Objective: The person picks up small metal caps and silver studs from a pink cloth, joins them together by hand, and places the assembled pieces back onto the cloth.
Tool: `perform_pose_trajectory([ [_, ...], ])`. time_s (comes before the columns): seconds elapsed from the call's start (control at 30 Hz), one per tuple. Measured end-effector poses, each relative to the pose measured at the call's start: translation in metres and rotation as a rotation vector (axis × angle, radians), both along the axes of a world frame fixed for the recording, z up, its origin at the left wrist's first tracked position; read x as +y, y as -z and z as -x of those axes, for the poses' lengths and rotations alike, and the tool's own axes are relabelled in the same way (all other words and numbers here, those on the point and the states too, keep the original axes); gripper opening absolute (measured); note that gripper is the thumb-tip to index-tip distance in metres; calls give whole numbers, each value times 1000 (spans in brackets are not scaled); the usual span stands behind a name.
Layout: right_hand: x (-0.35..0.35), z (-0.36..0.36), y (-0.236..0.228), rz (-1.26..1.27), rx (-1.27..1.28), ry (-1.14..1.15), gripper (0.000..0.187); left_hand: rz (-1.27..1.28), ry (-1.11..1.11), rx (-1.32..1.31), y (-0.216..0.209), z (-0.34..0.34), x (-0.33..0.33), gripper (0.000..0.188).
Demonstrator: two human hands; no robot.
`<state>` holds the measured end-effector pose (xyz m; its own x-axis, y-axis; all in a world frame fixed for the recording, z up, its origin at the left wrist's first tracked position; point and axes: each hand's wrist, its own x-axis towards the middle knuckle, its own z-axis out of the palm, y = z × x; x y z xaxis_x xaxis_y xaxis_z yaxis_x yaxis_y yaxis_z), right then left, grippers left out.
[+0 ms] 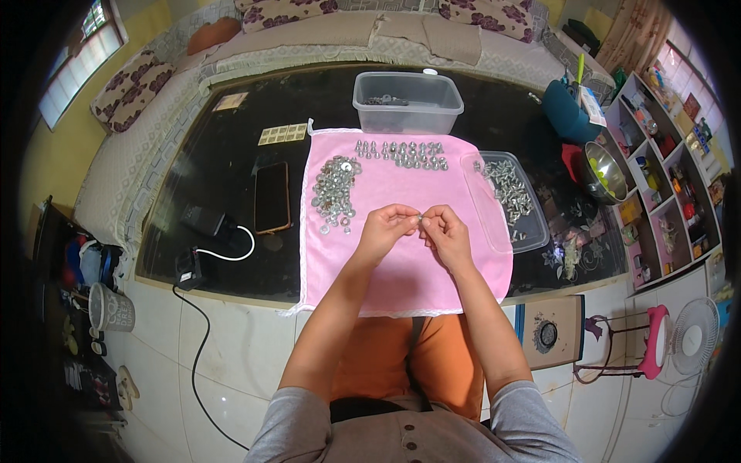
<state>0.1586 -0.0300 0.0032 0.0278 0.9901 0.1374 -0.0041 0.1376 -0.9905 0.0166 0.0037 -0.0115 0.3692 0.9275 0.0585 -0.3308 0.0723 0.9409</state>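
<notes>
My left hand (390, 229) and my right hand (448, 235) meet over the pink cloth (401, 282), fingertips pinched together. Between them is a small metal piece (421, 218), mostly covered by the fingers, so its exact kind is hard to make out. Left of my hands lies a loose heap of metal washers (333, 189). Beyond my hands, short rows of small metal pieces (417, 154), apparently screws with washers, stand on the cloth. To the right, a clear plastic tray (532, 243) holds many loose silver screws (507, 189).
A larger clear container (409, 118) with dark items inside stands at the far side of the black table (224, 147). Left of the cloth lie a phone (272, 197) and a white cable (248, 245). A metal bowl (604, 174) and a shelf (664, 177) are at right.
</notes>
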Motion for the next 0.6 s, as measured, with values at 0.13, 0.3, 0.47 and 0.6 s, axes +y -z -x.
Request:
perform_pose_trajectory([
  [0.13, 0, -2, -2, 95, -54, 9, 10, 1, -1, 10, -1, 0, -1, 15],
  [0.3, 1, 1, 2, -37, -26, 7, 9, -1, 5, -24, 0, 0, 0, 15],
  [0.47, 0, -1, 1, 28, -16, -6, 8, -2, 5, -12, 3, -1, 1, 15],
  [0.6, -2, 3, -6, 26, -7, 27, 8, -1, 7, -8, 3, 0, 1, 15],
])
